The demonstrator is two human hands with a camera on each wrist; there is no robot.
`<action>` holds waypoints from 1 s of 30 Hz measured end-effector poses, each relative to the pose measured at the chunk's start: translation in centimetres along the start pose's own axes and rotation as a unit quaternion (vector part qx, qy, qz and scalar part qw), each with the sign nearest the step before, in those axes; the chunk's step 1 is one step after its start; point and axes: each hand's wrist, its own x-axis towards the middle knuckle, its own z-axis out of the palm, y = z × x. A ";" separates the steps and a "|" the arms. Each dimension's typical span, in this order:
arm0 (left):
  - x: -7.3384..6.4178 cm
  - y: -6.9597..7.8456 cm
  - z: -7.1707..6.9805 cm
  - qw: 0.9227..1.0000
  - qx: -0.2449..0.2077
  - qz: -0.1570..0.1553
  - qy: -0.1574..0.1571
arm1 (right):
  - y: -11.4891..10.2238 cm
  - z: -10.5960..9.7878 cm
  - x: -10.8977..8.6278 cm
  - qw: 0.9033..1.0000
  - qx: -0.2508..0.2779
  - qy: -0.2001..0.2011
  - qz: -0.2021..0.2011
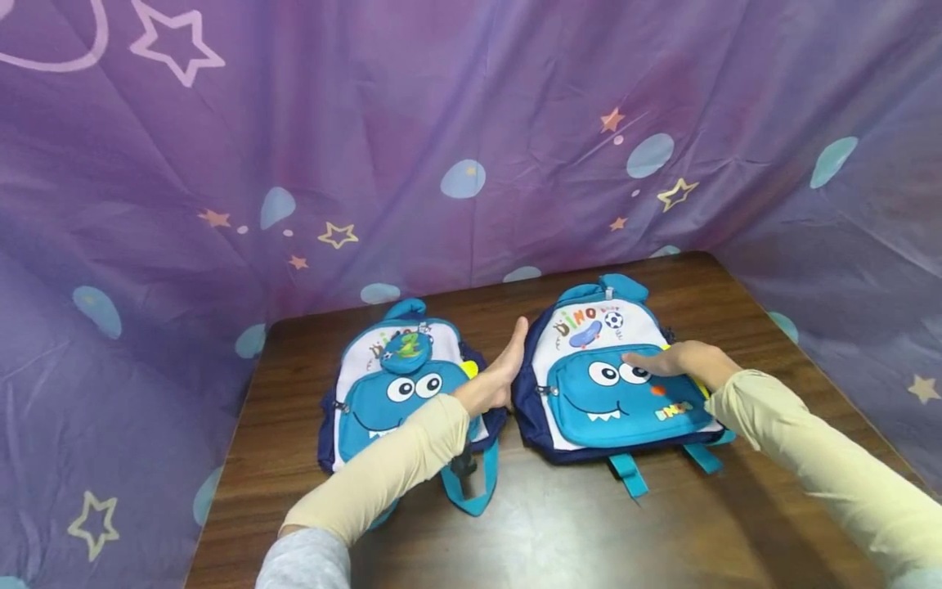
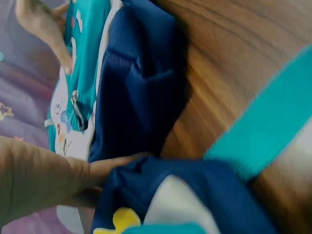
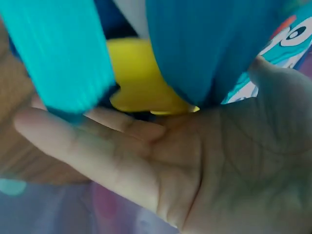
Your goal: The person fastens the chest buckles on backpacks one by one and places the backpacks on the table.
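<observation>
Two small dinosaur backpacks lie side by side, each white and navy with a teal front pocket. Between them is my left hand point(image 1: 506, 368), its fingers extended upward beside the navy side of the right backpack point(image 1: 599, 409). In the left wrist view, a finger of that hand touches navy fabric of the left backpack point(image 2: 204, 175). My right hand point(image 1: 680, 364) rests along the right backpack's right edge, thumb on the pocket. The right wrist view has its fingers stretched out past a yellow piece point(image 3: 136, 73) and a teal strap point(image 3: 58, 53). A round teal dinosaur pouch point(image 1: 406, 352) lies on the left backpack point(image 1: 361, 409).
The backpacks lie on a brown wooden table point(image 1: 545, 523). Behind and beside it hangs a purple curtain point(image 1: 383, 123) with stars and dots. A looped teal strap point(image 1: 474, 501) and a strap end point(image 1: 629, 474) stick out toward the near side.
</observation>
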 end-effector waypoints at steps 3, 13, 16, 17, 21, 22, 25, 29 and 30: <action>1.0 -0.6 0.2 0.999 -0.040 0.012 -0.007 | 0.6 0.6 0.4 0.999 -0.031 0.007 -0.036; 1.5 -0.2 -0.1 0.997 -0.043 0.015 0.065 | 1.1 0.5 0.3 0.997 -0.023 0.010 -0.067; 1.0 -0.3 0.0 0.995 -0.028 0.038 0.092 | 1.4 0.4 0.3 0.998 -0.021 0.010 -0.066; 1.0 -0.5 0.0 0.993 -0.030 0.046 0.101 | 1.6 0.4 0.3 0.997 -0.021 0.008 -0.068; 1.2 -1.1 0.6 0.987 -0.039 0.091 0.130 | 2.0 0.1 0.7 0.997 -0.014 -0.009 -0.082; 1.2 -1.2 0.8 0.984 -0.039 0.107 0.136 | 2.1 -0.1 0.7 0.996 -0.005 -0.017 -0.082; 1.2 -1.2 1.5 0.977 -0.022 0.153 0.147 | 2.5 -0.4 1.0 0.995 0.038 -0.044 -0.086; 0.9 -1.1 2.1 0.969 -0.002 0.196 0.148 | 3.0 -0.8 0.9 0.988 0.119 -0.073 -0.067; 0.9 -1.0 2.2 0.969 -0.006 0.203 0.140 | 3.1 -0.8 0.9 0.986 0.135 -0.079 -0.061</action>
